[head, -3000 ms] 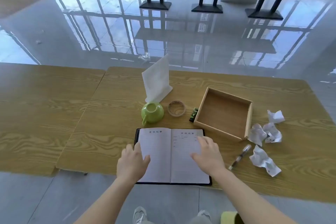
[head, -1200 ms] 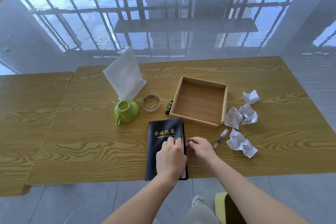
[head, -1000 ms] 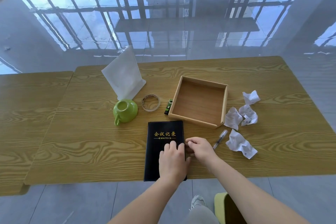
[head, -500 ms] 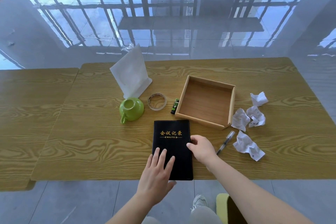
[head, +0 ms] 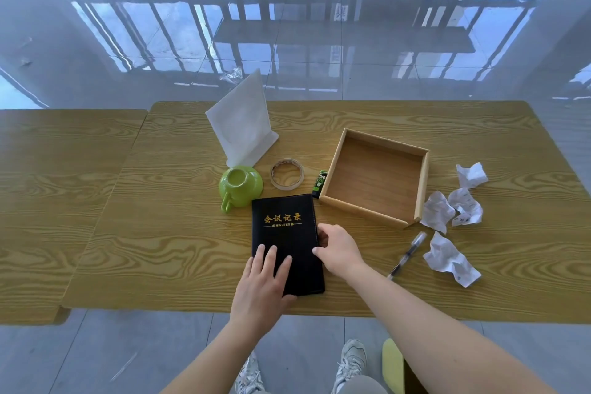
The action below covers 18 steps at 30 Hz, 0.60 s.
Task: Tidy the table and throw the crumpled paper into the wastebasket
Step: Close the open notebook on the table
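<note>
Two hands on the black notebook (head: 285, 243), which lies closed near the front edge of the table (head: 160, 233): the left hand (head: 262, 285) lies flat, fingers spread on its near cover, gripping nothing, while the right hand (head: 340, 253) curls loosely against its right edge, touching rather than clearly holding. Right of the notebook, a pen (head: 406, 255) lies loose, and beyond that four crumpled paper balls (head: 449, 259) sit clustered, untouched. Just behind the notebook: a green cup (head: 240, 187), a tape roll (head: 287, 174), and the empty wooden tray (head: 375, 179). Looks like the squaring-up step; next, I'd say, the right hand reaches right for the paper. No wastebasket clearly in view.
</note>
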Each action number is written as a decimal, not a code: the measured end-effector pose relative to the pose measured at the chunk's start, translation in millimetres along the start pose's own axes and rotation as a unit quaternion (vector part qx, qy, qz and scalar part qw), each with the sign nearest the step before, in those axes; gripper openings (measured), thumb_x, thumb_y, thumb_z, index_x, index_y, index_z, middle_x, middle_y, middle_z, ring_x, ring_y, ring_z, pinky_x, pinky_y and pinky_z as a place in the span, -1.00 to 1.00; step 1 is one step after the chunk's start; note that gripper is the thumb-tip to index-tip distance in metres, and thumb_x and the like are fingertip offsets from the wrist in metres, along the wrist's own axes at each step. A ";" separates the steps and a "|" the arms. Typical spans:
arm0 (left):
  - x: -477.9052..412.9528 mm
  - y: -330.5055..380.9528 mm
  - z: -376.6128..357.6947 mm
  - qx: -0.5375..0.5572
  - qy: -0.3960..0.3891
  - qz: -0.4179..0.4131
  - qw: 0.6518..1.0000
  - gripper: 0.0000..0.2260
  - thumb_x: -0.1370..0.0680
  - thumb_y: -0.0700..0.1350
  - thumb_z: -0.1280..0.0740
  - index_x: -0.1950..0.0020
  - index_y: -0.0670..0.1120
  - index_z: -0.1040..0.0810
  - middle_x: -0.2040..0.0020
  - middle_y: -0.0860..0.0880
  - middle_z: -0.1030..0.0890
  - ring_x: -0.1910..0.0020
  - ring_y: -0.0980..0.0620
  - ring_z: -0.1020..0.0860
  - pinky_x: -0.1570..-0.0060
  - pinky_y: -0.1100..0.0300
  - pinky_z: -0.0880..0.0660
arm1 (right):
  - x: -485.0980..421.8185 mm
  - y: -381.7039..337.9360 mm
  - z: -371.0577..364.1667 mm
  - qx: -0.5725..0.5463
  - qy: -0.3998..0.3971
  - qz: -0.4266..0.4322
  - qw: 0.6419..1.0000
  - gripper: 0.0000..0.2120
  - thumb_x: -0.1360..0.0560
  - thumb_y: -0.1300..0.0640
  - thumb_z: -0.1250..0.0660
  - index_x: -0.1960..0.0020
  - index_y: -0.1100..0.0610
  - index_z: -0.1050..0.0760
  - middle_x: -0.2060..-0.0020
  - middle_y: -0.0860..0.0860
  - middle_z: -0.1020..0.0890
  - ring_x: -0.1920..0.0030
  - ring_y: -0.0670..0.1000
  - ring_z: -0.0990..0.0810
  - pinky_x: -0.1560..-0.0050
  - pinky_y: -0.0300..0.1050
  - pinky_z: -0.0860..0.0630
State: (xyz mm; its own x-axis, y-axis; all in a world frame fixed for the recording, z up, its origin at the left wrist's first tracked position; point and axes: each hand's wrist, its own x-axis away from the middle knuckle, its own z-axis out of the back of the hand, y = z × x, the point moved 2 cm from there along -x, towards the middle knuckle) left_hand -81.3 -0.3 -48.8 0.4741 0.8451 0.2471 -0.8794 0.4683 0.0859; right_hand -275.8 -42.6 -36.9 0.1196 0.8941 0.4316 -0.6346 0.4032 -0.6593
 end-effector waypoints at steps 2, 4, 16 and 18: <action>-3.9 -0.2 1.8 0.003 0.003 0.002 1.000 -0.32 -0.55 0.20 -0.30 -0.57 -0.02 -0.16 -0.57 -0.19 -0.17 -0.57 -0.25 -0.02 -0.52 -0.15 -0.12 | 1.9 2.4 2.1 -0.016 -0.005 0.004 1.000 -0.62 -0.47 0.19 -0.42 -0.27 -0.02 -0.53 -0.13 -0.03 -0.61 -0.16 0.02 -0.56 -0.20 -0.05 -0.52; -6.1 0.2 2.9 0.010 0.012 0.000 1.000 -0.33 -0.53 0.19 -0.33 -0.56 -0.03 -0.21 -0.55 -0.19 -0.22 -0.56 -0.26 -0.07 -0.50 -0.16 -0.17 | 9.3 11.2 9.0 -0.029 0.013 -0.005 0.999 -0.57 -0.50 0.14 -0.41 -0.35 0.01 -0.47 -0.10 -0.06 -0.62 -0.12 -0.03 -0.57 -0.16 -0.10 -0.52; -27.2 17.2 21.1 0.105 0.065 0.109 0.986 -0.46 -0.49 0.28 -0.19 -0.34 -0.02 -0.48 -0.37 -0.11 -0.44 -0.46 -0.14 -0.27 -0.37 -0.08 -0.34 | 44.4 110.0 86.9 0.009 0.253 -0.172 0.952 -0.85 -0.55 0.01 -0.35 0.09 0.09 -0.53 0.30 -0.05 -0.61 0.30 -0.07 -0.52 0.41 -0.20 -0.32; -41.2 28.9 30.7 0.117 0.077 0.153 0.978 -0.41 -0.50 0.33 -0.16 -0.36 -0.03 -0.44 -0.34 -0.11 -0.43 -0.39 -0.13 -0.31 -0.26 -0.07 -0.41 | 42.3 116.4 89.5 0.015 0.256 -0.197 0.946 -0.80 -0.54 -0.03 -0.36 0.12 0.09 -0.47 0.33 -0.06 -0.56 0.34 -0.09 -0.47 0.42 -0.19 -0.27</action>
State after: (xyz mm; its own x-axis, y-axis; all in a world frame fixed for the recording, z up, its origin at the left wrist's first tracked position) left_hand -127.6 -29.5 -26.9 0.1725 0.9739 0.1479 -0.9585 0.1313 0.2532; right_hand -412.9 24.7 -40.3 0.7009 0.6554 0.2813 -0.4836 0.7266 -0.4880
